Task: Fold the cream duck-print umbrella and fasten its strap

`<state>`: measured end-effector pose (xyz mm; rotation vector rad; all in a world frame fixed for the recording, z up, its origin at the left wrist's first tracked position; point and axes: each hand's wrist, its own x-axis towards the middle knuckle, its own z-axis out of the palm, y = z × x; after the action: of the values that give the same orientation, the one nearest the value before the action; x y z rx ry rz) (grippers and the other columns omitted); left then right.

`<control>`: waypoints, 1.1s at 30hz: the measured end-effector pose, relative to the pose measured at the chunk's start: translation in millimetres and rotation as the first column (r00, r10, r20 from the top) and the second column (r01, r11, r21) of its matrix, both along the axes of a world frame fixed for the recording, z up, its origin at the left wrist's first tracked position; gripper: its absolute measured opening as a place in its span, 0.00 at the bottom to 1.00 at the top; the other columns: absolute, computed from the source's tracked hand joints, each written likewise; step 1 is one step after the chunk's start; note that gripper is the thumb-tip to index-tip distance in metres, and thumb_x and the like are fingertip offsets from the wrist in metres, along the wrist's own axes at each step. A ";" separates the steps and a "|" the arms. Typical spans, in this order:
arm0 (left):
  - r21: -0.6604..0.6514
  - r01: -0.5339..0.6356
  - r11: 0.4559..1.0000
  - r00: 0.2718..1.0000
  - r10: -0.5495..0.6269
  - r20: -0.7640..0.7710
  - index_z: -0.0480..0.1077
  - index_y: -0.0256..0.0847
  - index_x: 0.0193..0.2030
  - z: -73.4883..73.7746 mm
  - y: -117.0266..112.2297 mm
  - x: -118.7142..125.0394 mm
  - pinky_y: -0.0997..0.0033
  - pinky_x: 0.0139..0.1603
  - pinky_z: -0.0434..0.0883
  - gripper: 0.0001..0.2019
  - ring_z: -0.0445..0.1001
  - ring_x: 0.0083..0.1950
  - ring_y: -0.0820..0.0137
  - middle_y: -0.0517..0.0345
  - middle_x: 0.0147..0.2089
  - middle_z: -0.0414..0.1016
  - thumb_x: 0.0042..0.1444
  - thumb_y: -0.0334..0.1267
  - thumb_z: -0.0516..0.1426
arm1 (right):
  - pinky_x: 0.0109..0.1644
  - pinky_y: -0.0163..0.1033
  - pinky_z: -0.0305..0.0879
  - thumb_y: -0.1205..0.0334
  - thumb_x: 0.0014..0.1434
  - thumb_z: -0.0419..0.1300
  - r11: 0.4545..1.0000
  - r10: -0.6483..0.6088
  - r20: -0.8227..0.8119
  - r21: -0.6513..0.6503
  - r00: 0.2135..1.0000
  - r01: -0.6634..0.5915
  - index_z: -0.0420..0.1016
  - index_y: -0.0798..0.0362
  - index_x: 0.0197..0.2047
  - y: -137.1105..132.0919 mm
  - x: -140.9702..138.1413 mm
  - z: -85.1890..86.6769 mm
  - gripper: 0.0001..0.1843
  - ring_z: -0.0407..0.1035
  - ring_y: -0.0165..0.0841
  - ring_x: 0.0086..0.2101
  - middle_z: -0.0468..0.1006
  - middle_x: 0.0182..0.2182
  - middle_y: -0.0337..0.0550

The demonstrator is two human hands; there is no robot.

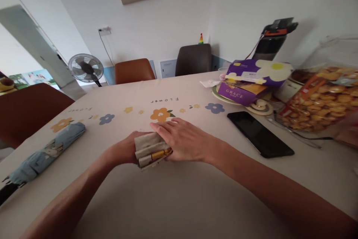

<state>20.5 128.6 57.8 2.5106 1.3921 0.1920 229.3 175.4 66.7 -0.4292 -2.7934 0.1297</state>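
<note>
A small folded bundle of beige cloth [149, 148] with a yellow patterned strip is held between both hands just above the near part of the table. Its folds are stacked in layers at the side facing me. My left hand [128, 148] grips it from the left, with the fingers mostly hidden behind it. Over its right side lies my right hand [183, 140], thumb and fingers pressed around the cloth. A folded light-blue umbrella [52, 151] with a black handle lies to the left. To the right of my hands is a black smartphone [260, 134].
A flower-printed tablecloth [179, 201] covers the table. At the right stand a purple tissue pack [251, 73], a dark bottle [272, 43], a plate and a large bag of cookies [327, 97], with eyeglasses [296, 134] beside it. Chairs [134, 71] and a fan [86, 68] are beyond.
</note>
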 end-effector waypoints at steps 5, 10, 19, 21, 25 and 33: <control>0.350 0.100 0.931 0.932 0.036 -0.362 0.58 0.42 0.54 3.6 0.1 25.6 0.70 0.32 0.63 0.19 0.68 0.37 0.69 0.55 0.38 0.70 0.55 0.30 0.49 | 0.48 0.45 0.62 0.50 0.53 0.59 0.974 -0.112 -0.094 -0.207 0.989 0.091 0.53 0.55 0.62 8.0 12.3 16.7 0.37 0.66 0.42 0.48 0.68 0.53 0.52; 0.436 0.043 0.899 0.884 0.169 -0.435 0.48 0.37 0.58 -0.4 4.3 23.3 0.69 0.30 0.61 0.27 0.68 0.35 0.68 0.55 0.36 0.69 0.50 0.26 0.49 | 0.49 0.46 0.61 0.57 0.57 0.55 0.970 -0.243 -0.183 -0.053 0.953 0.237 0.65 0.58 0.53 9.9 19.8 29.3 0.22 0.66 0.42 0.48 0.71 0.49 0.52; 0.453 -0.013 0.891 0.895 0.213 -0.392 0.40 0.32 0.62 -1.0 3.2 20.9 0.71 0.25 0.59 0.33 0.69 0.30 0.69 0.54 0.33 0.71 0.50 0.30 0.49 | 0.39 0.44 0.63 0.58 0.52 0.60 0.963 -0.266 0.127 0.073 0.956 0.258 0.68 0.60 0.42 -5.1 0.0 8.7 0.17 0.69 0.40 0.36 0.74 0.36 0.51; 0.503 0.062 0.862 0.894 0.176 -0.412 0.39 0.31 0.62 -1.9 2.1 21.7 0.70 0.26 0.60 0.32 0.68 0.29 0.68 0.55 0.31 0.70 0.52 0.29 0.48 | 0.33 0.41 0.62 0.56 0.50 0.59 0.957 -0.287 0.164 -0.003 0.944 0.291 0.69 0.59 0.40 -3.7 0.5 9.7 0.17 0.70 0.38 0.33 0.74 0.35 0.50; 0.587 0.194 0.786 0.897 0.101 -0.431 0.35 0.30 0.64 -2.9 1.4 22.1 0.67 0.29 0.64 0.30 0.68 0.30 0.68 0.55 0.30 0.69 0.56 0.27 0.45 | 0.28 0.39 0.60 0.47 0.44 0.61 0.918 -0.246 0.270 -0.244 0.931 0.313 0.70 0.55 0.36 5.1 6.8 17.8 0.21 0.69 0.37 0.28 0.75 0.29 0.44; 0.641 0.270 0.718 0.910 0.026 -0.413 0.35 0.25 0.64 3.2 -2.7 29.8 0.65 0.33 0.68 0.29 0.69 0.32 0.67 0.54 0.32 0.70 0.58 0.24 0.43 | 0.32 0.38 0.66 0.44 0.36 0.67 0.512 0.026 0.352 -0.809 0.936 0.290 0.72 0.54 0.38 26.1 18.0 12.6 0.29 0.72 0.38 0.33 0.77 0.34 0.43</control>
<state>50.3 125.9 61.0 3.4240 1.4746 0.2133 247.3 201.5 79.3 -0.9585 -2.7601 1.6005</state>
